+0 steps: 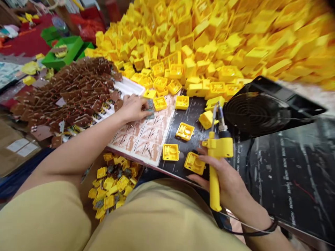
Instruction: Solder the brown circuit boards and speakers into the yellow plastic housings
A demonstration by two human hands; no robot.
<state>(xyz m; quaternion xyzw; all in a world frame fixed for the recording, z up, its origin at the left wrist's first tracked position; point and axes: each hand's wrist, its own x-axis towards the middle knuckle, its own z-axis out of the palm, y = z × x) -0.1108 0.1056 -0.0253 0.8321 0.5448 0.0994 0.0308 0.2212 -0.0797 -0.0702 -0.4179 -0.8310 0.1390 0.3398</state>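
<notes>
My left hand (133,108) reaches over the board, its fingers bent down at small grey pieces (150,108); what lies between the fingertips is hard to make out. In my right hand (230,177) is a soldering iron (215,181) with a yellow handle, metal tip upward and a thin tube beside it. Fingers of that same hand also touch an open yellow plastic casing (194,164) at the table's front edge. More casings lie near it, one (170,152) to the left and another (185,131) just behind.
A big heap of yellow casings (183,42) fills the back. Brown circuit boards (70,94) are piled on the left, beyond them a green tray (65,52). To the right stands a black fan (261,108). Below the table edge, yellow casings (112,188) fill a container.
</notes>
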